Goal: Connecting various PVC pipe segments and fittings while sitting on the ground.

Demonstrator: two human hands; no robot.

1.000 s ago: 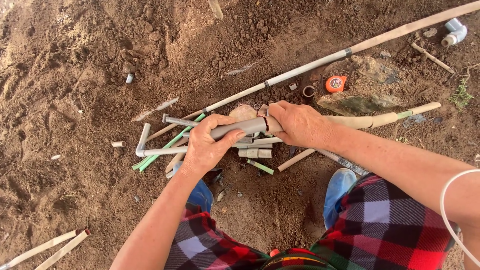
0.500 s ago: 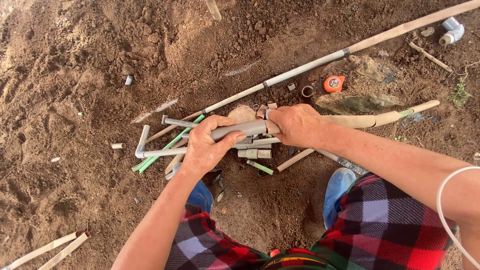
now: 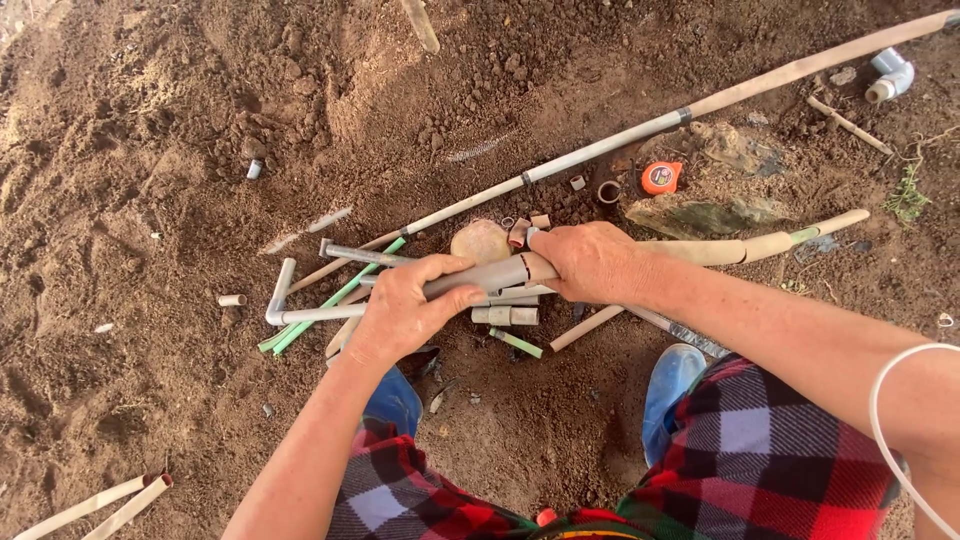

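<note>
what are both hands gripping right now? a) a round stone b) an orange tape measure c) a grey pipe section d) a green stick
c: the left hand and the right hand both close around the grey pipe section, while the orange tape measure lies untouched on the dirt.

Reddish-brown loose soil (image 3: 150, 150) fills the ground. The short pipe section (image 3: 490, 275) is dull grey, meeting a tan, mud-stained pipe (image 3: 720, 250) with a small green band near its far end. The long diagonal pipe (image 3: 620, 140) is pale grey at its lower part and beige above a dark ring. Thin rods (image 3: 335, 300) in the scrap pile are bright green; the bent pipe (image 3: 285, 300) is light grey. The tape measure (image 3: 661, 178) is orange with a white centre. The elbow fitting (image 3: 888, 75) is pale blue-grey. The shoes (image 3: 672, 385) are blue. The trousers (image 3: 760, 460) carry a red, black and grey-white check.
</note>
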